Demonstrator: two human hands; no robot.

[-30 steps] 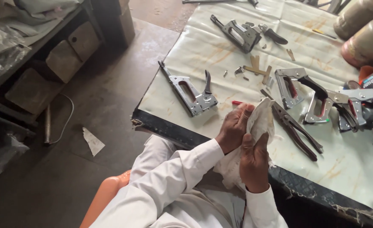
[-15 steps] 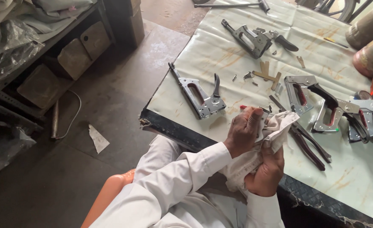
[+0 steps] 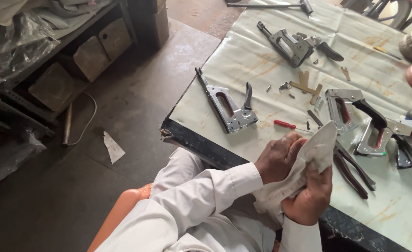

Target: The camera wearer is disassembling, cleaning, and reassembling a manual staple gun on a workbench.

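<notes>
Grip: both hands close on one white cloth (image 3: 308,161); the left hand (image 3: 278,158) clasps its near side with curled fingers, the right hand (image 3: 308,198) cups it from below, thumb pressing into the folds.
Cloth: bunched between the hands at the table's near edge, its top corner standing up past the fingers; whether a small part is wrapped inside cannot be told.
Change: half a second ago the cloth hung looser and lower over the lap; now it is gathered tighter and lifted over the table edge, so the wiping looks to be still under way.
Just beyond the grip: one red-handled screwdriver (image 3: 287,125), almost touching the left knuckles; one pair of dark pliers (image 3: 353,168) just right of the cloth.
Farther out: four staple guns counted, one (image 3: 229,105) ahead to the left, one dark one (image 3: 285,44) far ahead, two (image 3: 355,116) to the right, perhaps more at the frame edge.
Loose bits: several small screws and brass strips (image 3: 306,84), well apart from the hands.
Table (image 3: 243,60): covered in pale sheeting.
</notes>
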